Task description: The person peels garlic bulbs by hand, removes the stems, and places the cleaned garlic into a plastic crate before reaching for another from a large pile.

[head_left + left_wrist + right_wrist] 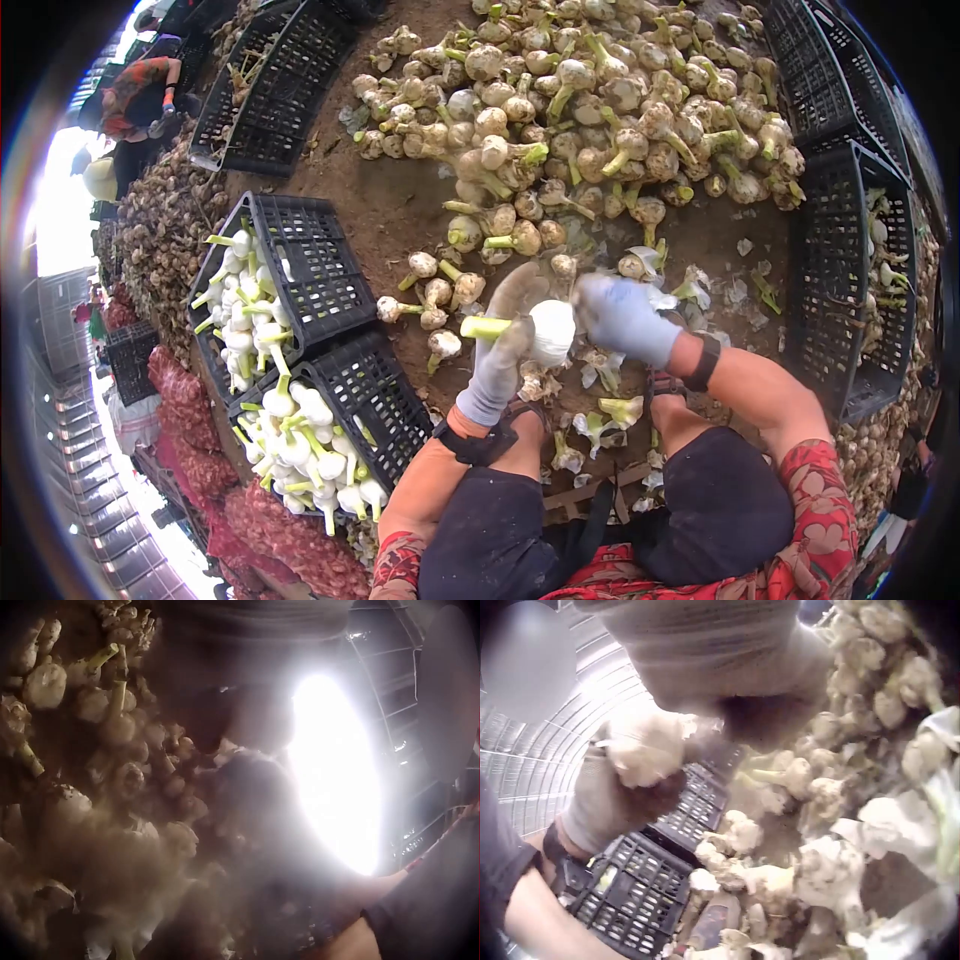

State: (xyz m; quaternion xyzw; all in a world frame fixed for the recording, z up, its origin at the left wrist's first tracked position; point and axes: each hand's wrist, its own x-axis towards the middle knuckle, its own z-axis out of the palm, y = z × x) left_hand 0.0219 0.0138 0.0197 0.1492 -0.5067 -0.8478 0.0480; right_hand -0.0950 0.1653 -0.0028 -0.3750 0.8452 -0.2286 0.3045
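Observation:
A white garlic bulb (552,333) with a thick green stem is held in my gloved left hand (497,372), between the thumb and fingers. The stem points left. Just right of the bulb is my gloved right hand (625,318), its fingers curled and blurred in the head view. In the right wrist view the right hand (720,660) fills the top, with its fingertips in shadow, and the garlic in the left hand (615,799) is below it to the left. Whether the right fingers pinch any skin, I cannot tell. The left wrist view is dim and washed out by glare.
A large heap of soiled garlic (600,110) covers the ground ahead. Two black crates (310,270) of cleaned garlic stand on the left, more crates (845,280) on the right. Peeled skins (690,290) lie near the feet. Red mesh sacks (190,410) and another person (140,100) are farther left.

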